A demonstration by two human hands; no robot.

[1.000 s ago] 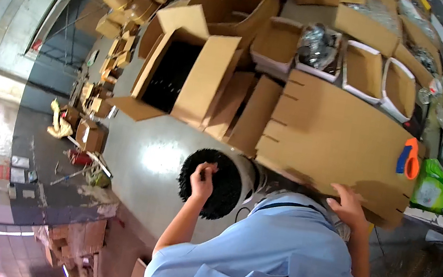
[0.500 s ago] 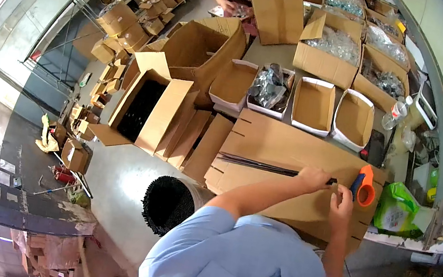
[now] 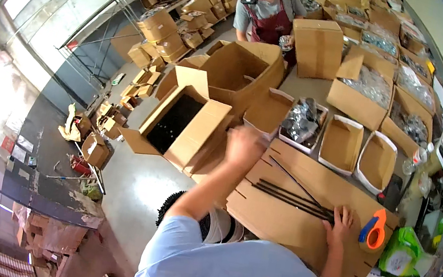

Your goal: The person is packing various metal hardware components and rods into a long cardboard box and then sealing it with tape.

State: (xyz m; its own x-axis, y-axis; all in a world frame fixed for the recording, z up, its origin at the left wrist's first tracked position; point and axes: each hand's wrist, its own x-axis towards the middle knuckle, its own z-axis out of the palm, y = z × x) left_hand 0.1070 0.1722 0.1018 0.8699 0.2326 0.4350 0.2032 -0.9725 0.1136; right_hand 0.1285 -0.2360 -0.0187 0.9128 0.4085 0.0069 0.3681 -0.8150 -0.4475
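A flat cardboard sheet [image 3: 278, 221] spreads before a worker, with shallow white-rimmed trays [image 3: 341, 144] along its far side; the left hand [image 3: 246, 144], blurred, reaches over the sheet's far left edge, its grip impossible to tell; the right hand [image 3: 339, 228] rests palm down on the right of the sheet, fingers spread and unclenched, touching the near right ends of the slim black rods [image 3: 295, 200]; an orange-and-blue tape dispenser [image 3: 367, 229] lies just to its right; the rods run lengthwise from far left to near right, one angled away from the rest; they lie rightward and nearer the body from the left hand, the right hand being closer.
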